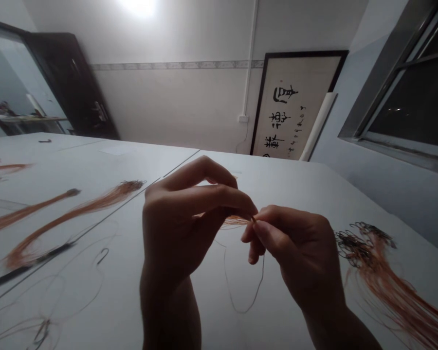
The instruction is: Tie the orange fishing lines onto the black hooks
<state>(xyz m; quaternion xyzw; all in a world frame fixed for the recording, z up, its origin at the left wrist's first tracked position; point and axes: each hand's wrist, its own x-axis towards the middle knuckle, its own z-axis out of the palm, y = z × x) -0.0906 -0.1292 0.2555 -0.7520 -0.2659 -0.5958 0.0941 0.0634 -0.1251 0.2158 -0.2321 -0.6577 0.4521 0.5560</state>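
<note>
We note the small brownish piece (253,219) at the meeting fingertips, above the white table (211,311); it is too covered to identify. The left hand (186,209) arches over from the left, wrist upright, thumb and forefinger pinching the piece; the right hand (306,248) slants in from the lower right, pinching it too, lower fingers curled. Below hangs or lies a thin, kinked thread loop (241,311); we cannot tell which. Orange strands (235,221) show behind the hands; farther out, wispy coppery bundles (69,212) lie left, a loose dark hook (102,255) nearer; right, a reddish bundle (383,277) ends in tangled dark hooks (357,243).
</note>
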